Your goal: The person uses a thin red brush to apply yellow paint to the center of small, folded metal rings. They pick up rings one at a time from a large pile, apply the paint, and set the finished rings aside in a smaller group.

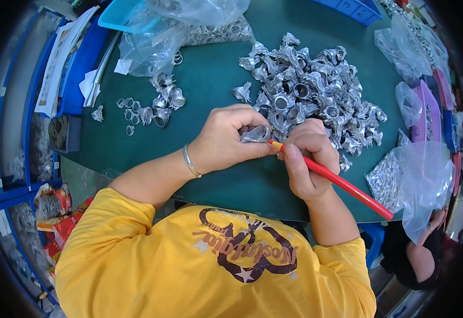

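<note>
In my left hand point(226, 135) a silver metal ring point(255, 134) is pinched between thumb and fingers. My right hand point(311, 159) grips a red pencil point(348, 186), its pale sharpened end pointing left at the ring, against or very close to it. Its long red shaft slants down to the right. Just beyond both hands lies a big heap of silver metal rings point(316, 85) with ornate tops. To the left sits a smaller group of rings point(162, 100), some chunky and some plain thin bands.
A green table point(210, 69) carries everything. At the back left are a light-blue basket point(120, 16) and clear bags of rings point(221, 33); a blue bin point(350, 9) stands at the back right. More plastic bags point(422, 175) line the right edge. Another person's arm point(422, 259) shows lower right.
</note>
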The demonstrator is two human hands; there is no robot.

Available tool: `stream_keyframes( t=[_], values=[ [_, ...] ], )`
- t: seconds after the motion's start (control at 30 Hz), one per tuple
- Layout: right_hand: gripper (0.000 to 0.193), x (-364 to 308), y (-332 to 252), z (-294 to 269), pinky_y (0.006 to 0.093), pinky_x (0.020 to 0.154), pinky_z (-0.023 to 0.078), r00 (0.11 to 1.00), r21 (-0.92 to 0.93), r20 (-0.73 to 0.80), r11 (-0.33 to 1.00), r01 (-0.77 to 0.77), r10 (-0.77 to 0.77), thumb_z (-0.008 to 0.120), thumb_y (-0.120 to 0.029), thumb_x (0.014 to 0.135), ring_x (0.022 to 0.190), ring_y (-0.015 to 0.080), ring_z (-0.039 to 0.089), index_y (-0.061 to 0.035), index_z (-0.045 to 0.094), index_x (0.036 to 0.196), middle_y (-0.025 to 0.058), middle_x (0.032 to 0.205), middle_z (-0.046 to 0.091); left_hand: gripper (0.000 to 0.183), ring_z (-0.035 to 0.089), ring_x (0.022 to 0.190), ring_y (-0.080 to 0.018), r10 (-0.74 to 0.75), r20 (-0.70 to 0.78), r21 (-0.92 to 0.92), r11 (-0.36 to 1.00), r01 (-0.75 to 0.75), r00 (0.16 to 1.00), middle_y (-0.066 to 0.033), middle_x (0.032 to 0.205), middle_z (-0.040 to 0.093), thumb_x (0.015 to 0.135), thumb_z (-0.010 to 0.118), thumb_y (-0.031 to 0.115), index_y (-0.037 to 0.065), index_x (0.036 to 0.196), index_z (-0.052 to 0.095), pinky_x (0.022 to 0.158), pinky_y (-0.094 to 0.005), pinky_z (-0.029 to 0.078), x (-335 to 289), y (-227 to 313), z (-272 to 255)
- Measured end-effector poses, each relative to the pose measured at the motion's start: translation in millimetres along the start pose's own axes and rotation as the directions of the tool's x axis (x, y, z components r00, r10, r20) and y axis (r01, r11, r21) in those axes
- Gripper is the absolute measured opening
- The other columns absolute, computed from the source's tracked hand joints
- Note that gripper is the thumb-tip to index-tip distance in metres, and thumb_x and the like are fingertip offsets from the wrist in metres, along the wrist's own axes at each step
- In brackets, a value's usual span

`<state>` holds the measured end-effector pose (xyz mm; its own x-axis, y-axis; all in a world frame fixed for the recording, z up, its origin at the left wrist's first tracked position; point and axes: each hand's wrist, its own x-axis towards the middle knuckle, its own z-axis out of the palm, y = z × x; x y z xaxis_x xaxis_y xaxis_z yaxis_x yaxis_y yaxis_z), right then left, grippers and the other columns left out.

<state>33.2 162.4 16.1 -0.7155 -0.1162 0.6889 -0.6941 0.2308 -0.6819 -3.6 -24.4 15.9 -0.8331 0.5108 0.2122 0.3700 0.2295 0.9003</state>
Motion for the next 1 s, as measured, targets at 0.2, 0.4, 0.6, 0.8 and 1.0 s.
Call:
stream_keyframes(
  t=[0.2,0.4,0.6,0.8,1.0],
  values=[
    [0.015,2.0,-2.0,2.7,0.0326,0.062,0.039,0.999,-0.002,0.024,1.0,0.028,-0.028,0.069,0.003,0.074,0.06,0.0218,0.056,-0.0043,0.057,0.081,0.006,0.072,0.061,0.025,0.055,0.064,-0.0071,-0.018,0.018,-0.022,1.0,0.019,1.0,-0.0026,0.079,0.061,0.068,0.082,0.009,0.003,0.088,0.069,0.057,-0.0206,0.044,-1.3,-0.9,0.4],
    [0.015,1.0,-1.1,2.6,0.0333,0.061,0.038,0.999,-0.018,0.039,1.0,0.0,0.0,0.068,0.005,0.073,0.059,0.0225,0.055,-0.0043,0.057,0.079,0.0063,0.07,0.06,0.024,0.055,0.064,-0.007,-0.015,0.022,-0.008,1.0,0.015,1.0,-0.0029,0.078,0.062,0.068,0.082,0.009,0.003,0.087,0.069,0.057,-0.0204,0.044,-0.2,-1.2,0.5],
    [0.013,0.3,-0.3,-1.8,0.0325,0.062,0.039,0.999,0.013,0.015,0.999,-0.047,0.047,0.065,0.005,0.075,0.059,0.0218,0.055,-0.0037,0.056,0.079,0.0079,0.069,0.06,0.027,0.057,0.066,-0.0081,-0.01,0.016,-0.024,1.0,0.01,1.0,-0.0031,0.079,0.062,0.066,0.085,0.011,0.004,0.086,0.069,0.058,-0.0207,0.044,-0.4,0.6,1.4],
    [0.01,-1.6,-2.0,-0.9,0.0312,0.063,0.041,0.993,0.086,-0.038,0.99,-0.111,0.114,0.063,0.003,0.079,0.06,0.0212,0.056,-0.0035,0.055,0.08,0.0078,0.071,0.061,0.031,0.06,0.071,-0.0124,0.079,0.002,0.014,0.997,-0.079,0.997,-0.0046,0.082,0.063,0.063,0.087,0.012,0.004,0.087,0.069,0.06,-0.0229,0.046,1.1,-2.1,2.6],
    [0.011,0.9,-1.0,-0.9,0.0309,0.062,0.04,0.994,0.046,0.04,0.993,-0.104,0.103,0.064,0.003,0.078,0.059,0.0207,0.055,-0.0038,0.056,0.08,0.0068,0.07,0.06,0.032,0.061,0.075,-0.0177,0.151,0.016,0.041,0.988,-0.152,0.988,-0.0073,0.085,0.064,0.063,0.086,0.01,0.004,0.089,0.069,0.065,-0.0269,0.048,2.2,-2.8,0.9]
  ],
)
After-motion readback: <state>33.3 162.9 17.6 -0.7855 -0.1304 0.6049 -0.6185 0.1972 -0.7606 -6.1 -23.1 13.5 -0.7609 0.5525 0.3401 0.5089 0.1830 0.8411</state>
